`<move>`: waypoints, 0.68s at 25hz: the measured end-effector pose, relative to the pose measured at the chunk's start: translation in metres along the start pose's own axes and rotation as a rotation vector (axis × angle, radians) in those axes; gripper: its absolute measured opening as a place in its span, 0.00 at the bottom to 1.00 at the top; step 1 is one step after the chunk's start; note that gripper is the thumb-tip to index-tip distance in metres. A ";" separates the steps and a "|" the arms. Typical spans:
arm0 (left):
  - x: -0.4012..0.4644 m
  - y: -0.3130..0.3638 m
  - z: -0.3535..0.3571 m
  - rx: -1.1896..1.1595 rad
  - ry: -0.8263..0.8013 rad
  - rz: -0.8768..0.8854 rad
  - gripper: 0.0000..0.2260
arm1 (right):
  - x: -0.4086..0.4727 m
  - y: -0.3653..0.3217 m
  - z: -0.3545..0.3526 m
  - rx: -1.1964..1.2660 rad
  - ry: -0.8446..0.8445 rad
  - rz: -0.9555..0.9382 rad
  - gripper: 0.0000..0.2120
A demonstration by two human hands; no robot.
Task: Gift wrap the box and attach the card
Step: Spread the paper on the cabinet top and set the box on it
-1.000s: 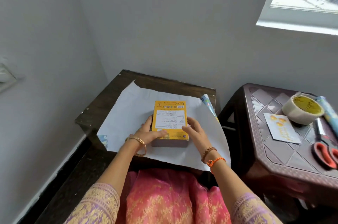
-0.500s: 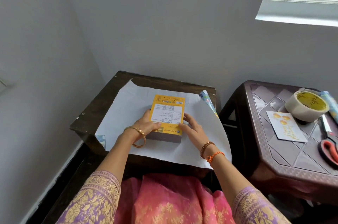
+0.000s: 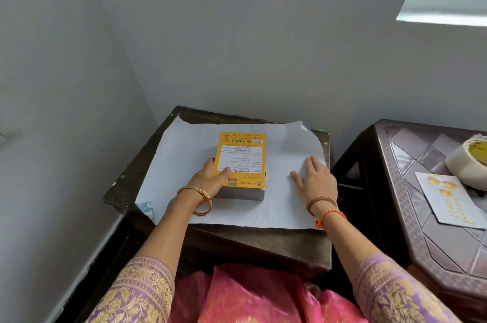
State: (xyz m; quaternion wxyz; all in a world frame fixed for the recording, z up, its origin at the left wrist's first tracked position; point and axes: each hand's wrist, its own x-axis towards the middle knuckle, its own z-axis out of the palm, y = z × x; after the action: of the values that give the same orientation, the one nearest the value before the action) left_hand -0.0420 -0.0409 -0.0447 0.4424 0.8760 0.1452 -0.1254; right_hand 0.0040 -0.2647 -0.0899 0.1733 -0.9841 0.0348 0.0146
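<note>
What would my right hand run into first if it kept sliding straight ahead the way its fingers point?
Probably nothing solid: the right hand lies flat on the wrapping paper, fingers pointing toward the far edge, clear of the yellow box. It would cross bare paper, then the wooden table edge and, beyond that, likely the wall.

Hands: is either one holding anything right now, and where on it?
Left hand holds the yellow box at its near-left corner. Right hand lies flat on the wrapping paper, gripping nothing.
</note>
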 end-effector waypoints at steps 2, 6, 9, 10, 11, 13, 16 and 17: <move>-0.012 -0.011 0.001 0.105 0.106 0.007 0.20 | -0.007 -0.004 0.006 0.002 0.016 -0.008 0.27; -0.031 -0.045 0.000 0.217 0.203 -0.011 0.21 | -0.014 -0.008 0.011 -0.028 0.003 -0.025 0.27; -0.040 -0.071 0.001 0.489 0.280 -0.022 0.21 | -0.015 -0.006 0.009 -0.060 -0.024 -0.020 0.29; -0.044 -0.078 0.002 0.545 0.307 -0.055 0.22 | -0.014 -0.007 0.009 -0.069 -0.027 -0.022 0.28; -0.047 -0.084 0.002 0.557 0.335 -0.092 0.23 | -0.015 -0.008 0.010 -0.074 -0.029 -0.020 0.28; -0.046 -0.094 0.002 0.521 0.400 -0.117 0.25 | -0.017 -0.009 0.011 -0.080 -0.022 -0.016 0.28; -0.035 -0.101 0.005 0.560 0.454 -0.127 0.25 | -0.017 -0.008 0.010 -0.091 -0.018 -0.004 0.28; -0.032 -0.100 0.004 0.570 0.473 -0.142 0.25 | -0.016 -0.009 0.011 -0.096 -0.014 0.000 0.28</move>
State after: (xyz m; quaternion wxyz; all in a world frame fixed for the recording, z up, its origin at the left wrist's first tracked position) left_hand -0.1082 0.0078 -0.1096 0.1254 0.9565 0.2629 0.0149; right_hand -0.0115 -0.2517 -0.0964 0.1261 -0.9912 0.0329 0.0230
